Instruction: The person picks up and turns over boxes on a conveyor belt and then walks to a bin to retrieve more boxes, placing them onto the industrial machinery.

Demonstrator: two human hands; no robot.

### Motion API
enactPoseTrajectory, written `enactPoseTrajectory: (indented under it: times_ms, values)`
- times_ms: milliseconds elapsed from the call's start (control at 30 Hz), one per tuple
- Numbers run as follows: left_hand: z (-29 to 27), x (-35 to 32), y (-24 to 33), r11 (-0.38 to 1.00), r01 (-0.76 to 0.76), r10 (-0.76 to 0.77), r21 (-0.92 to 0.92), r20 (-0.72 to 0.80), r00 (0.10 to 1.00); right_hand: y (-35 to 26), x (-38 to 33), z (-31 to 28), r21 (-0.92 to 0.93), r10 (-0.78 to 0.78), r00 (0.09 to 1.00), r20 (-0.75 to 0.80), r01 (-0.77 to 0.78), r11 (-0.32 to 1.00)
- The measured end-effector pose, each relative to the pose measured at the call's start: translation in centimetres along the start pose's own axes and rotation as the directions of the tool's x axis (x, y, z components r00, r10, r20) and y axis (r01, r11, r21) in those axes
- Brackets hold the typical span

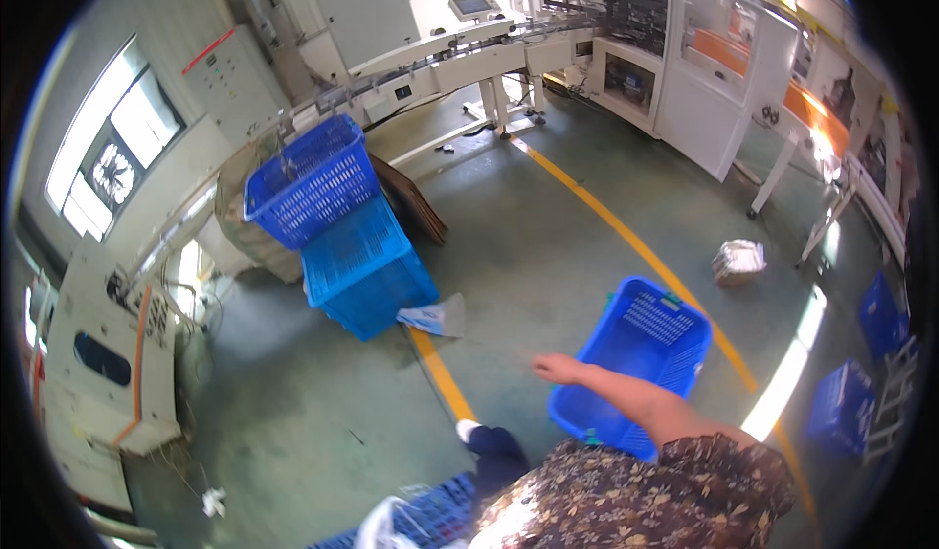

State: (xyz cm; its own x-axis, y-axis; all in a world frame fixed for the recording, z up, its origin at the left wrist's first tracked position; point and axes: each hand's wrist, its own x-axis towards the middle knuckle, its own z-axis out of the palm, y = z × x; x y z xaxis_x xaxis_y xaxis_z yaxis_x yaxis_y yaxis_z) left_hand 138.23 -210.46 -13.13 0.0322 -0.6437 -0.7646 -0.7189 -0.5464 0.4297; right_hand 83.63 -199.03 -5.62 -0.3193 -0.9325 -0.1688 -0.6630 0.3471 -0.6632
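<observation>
My right hand [558, 368] reaches leftward past a blue plastic basket [636, 353] on the floor. Nothing shows in the hand; its fingers look loosely bent and slightly apart, though small and a little blurred. The bare forearm passes over the basket, hiding part of its near side. Perforated walls and a bare bottom show inside this basket. My left hand is outside the picture. At the lower edge, a blue crate [430, 515] lies beside my leg, with white plastic [386, 525] on it.
At left, a blue basket [308, 177] sits atop a lighter blue crate [357, 265], near flat brown boards [416, 202] and a plastic bag [435, 316]. A wrapped bundle [739, 262] lies on the floor at right. Machines with a conveyor [440, 75] line the back.
</observation>
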Motion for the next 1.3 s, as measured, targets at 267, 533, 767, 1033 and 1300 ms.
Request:
enactPoseTrajectory:
  times_ms: [267, 533, 767, 1033, 1300]
  values:
    - [-8.8, 17.0, 20.0, 0.927, -0.303, 0.286, 0.221, 0.107, 0.952, -6.3, -3.6, 0.3, -0.332, 0.534, 0.838, 0.115, -0.474, 0.816]
    - [-21.0, 28.4, 41.5, 0.813, -0.579, 0.579, -0.056, -0.021, 0.815, -5.7, 25.0, 9.3, -0.012, 0.366, 0.861, 0.354, -0.387, 0.922]
    - [-32.3, 33.5, 34.6, 0.923, 0.281, -0.275, -0.261, 0.059, 0.96, -24.1, 72.8, 15.5, -0.065, -0.045, 0.984, 0.174, 0.057, 0.996]
    - [-38.2, 39.9, 39.1, 0.754, 0.435, -0.43, -0.493, 0.131, 0.893, -46.6, 99.3, 13.8, 0.004, -0.181, 0.899, 0.399, 0.196, 0.981]
    - [-52.9, 63.2, 54.2, 0.881, 0.321, -0.239, -0.348, 0.259, 0.936, -53.4, 111.1, 15.9, 0.017, -0.314, 0.757, 0.573, 0.371, 0.928]
